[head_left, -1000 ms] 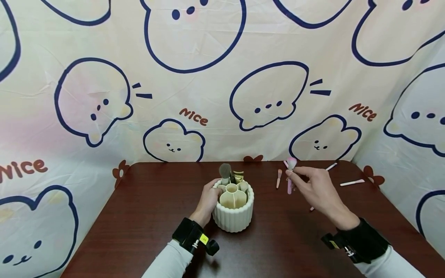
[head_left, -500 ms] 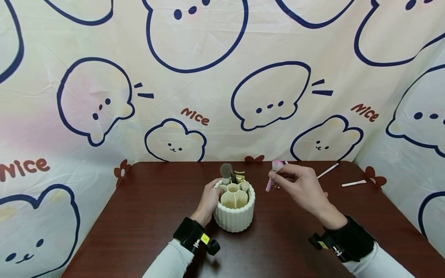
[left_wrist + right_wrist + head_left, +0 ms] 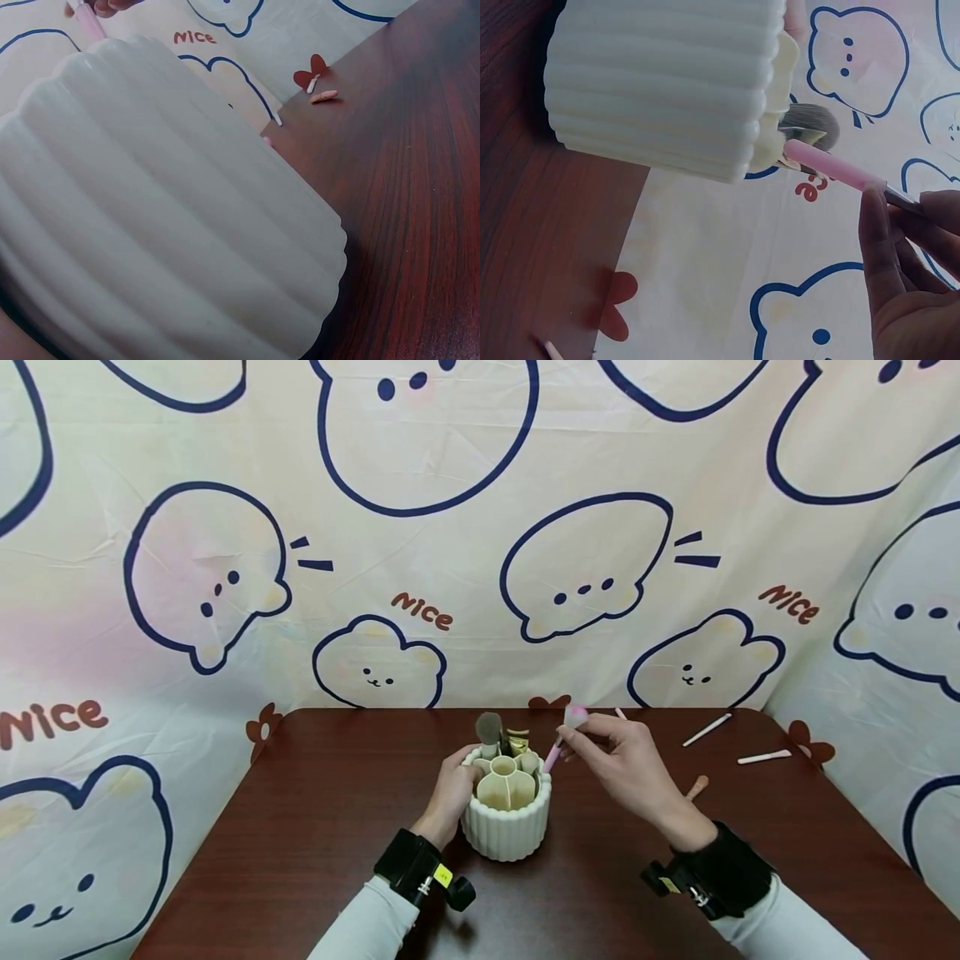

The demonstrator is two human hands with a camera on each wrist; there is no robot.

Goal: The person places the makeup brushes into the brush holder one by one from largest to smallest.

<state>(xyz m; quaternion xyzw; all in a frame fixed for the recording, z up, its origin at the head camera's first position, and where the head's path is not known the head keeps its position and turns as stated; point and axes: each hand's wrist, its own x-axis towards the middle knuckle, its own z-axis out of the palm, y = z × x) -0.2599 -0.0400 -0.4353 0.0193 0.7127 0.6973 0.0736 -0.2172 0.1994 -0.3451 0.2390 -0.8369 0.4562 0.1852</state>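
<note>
Left hand (image 3: 448, 793) grips the white ribbed brush holder (image 3: 504, 837) by its left side, one digit over the scalloped rim. Holder stands upright on the dark red-brown table (image 3: 315, 860), in front of the person. Cream divider insert (image 3: 491, 793) inside: round middle well, compartments about it; the two nearest the person show no brush.

Right hand (image 3: 628, 768) pinches a pink-handled makeup brush (image 3: 552, 755) between thumb and fingers, near the silvery ferrule. Brush is tilted, pink-and-white bristles up, handle end down at the holder's right rim. Right wrist view sets that end at the holder's mouth; cannot tell whether it touches.

Already in the holder: grey-bristled brush (image 3: 489, 728) at the back, gold-coloured item (image 3: 517, 743) beside it, small pale brush head (image 3: 529, 763) to the right.

On the table, right of the holder: peach-toned brush (image 3: 698, 787), partly hidden by the right forearm; farther off, two slim white-handled tools (image 3: 707, 730) (image 3: 764, 757), well apart from the holder, their tips too small to read.

Behind: pale cloth backdrop (image 3: 457, 560), blue bear outlines, "Nice" in red-brown.
</note>
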